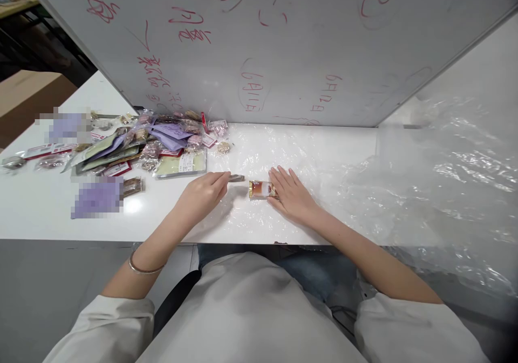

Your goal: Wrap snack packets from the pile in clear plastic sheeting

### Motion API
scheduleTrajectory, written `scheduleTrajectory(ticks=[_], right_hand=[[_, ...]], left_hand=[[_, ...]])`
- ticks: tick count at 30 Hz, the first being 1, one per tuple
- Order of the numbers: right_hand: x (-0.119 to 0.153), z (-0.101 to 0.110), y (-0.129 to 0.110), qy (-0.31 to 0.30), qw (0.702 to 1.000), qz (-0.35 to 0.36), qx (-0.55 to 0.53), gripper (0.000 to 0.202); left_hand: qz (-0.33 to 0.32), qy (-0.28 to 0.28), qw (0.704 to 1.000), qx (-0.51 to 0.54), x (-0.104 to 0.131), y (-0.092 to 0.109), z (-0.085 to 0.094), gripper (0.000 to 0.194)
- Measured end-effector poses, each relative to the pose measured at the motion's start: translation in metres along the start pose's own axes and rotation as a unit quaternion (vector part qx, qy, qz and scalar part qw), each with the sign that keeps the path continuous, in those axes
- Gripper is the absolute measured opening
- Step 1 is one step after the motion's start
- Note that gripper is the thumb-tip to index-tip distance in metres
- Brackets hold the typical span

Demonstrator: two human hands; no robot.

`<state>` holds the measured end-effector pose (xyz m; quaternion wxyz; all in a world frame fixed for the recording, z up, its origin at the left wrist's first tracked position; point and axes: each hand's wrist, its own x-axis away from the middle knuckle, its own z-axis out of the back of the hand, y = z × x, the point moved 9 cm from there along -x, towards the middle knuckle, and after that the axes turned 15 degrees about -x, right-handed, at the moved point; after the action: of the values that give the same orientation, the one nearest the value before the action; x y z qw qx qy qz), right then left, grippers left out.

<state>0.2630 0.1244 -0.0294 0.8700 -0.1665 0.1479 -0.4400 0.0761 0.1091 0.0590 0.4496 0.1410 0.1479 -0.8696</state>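
Note:
My left hand (206, 190) is closed around a short, slim grey object (237, 178), whose exact kind I cannot make out. Its tip points right, a little short of a small brown and gold snack packet (261, 189). The packet lies on clear plastic film on the white table. Over its right end rests my right hand (293, 194), flat with fingers stretched out, covering part of it. Just left of my left hand lies a pale green pouch (182, 163) with a white label.
A heap of packaged items with purple pouches (172, 136) covers the table's left side. Behind the table stands a whiteboard (283, 50) with red writing. Crumpled clear plastic film (437, 174) spreads across the right. A cardboard box (32, 96) sits at far left.

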Motion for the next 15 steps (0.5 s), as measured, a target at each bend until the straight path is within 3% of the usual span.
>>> scheduleTrajectory(ticks=[2,4,7,9,12,15], right_hand=[[0.002,0.003,0.000,-0.016,0.999,0.003,-0.051,0.072],[0.004,0.006,0.003,-0.025,0.992,-0.009,-0.122,0.068],[0.007,0.023,0.017,0.040,0.974,-0.052,-0.219,0.058],[0.011,0.040,0.023,0.115,0.963,-0.060,-0.237,0.054],[0.025,0.063,0.010,0.160,0.967,0.004,-0.198,0.046],[0.048,0.069,-0.012,0.100,0.980,0.084,-0.152,0.037]], left_hand=[[-0.023,0.062,0.997,0.035,-0.001,0.012,0.015,0.038],[-0.108,0.098,0.986,0.087,-0.002,0.033,0.022,0.045],[-0.270,0.058,0.950,0.147,-0.002,0.066,0.008,0.053],[-0.329,0.007,0.929,0.170,-0.003,0.075,-0.010,0.056],[-0.330,-0.051,0.927,0.168,-0.006,0.069,-0.034,0.063],[-0.282,-0.100,0.946,0.123,-0.002,0.051,-0.045,0.061]])
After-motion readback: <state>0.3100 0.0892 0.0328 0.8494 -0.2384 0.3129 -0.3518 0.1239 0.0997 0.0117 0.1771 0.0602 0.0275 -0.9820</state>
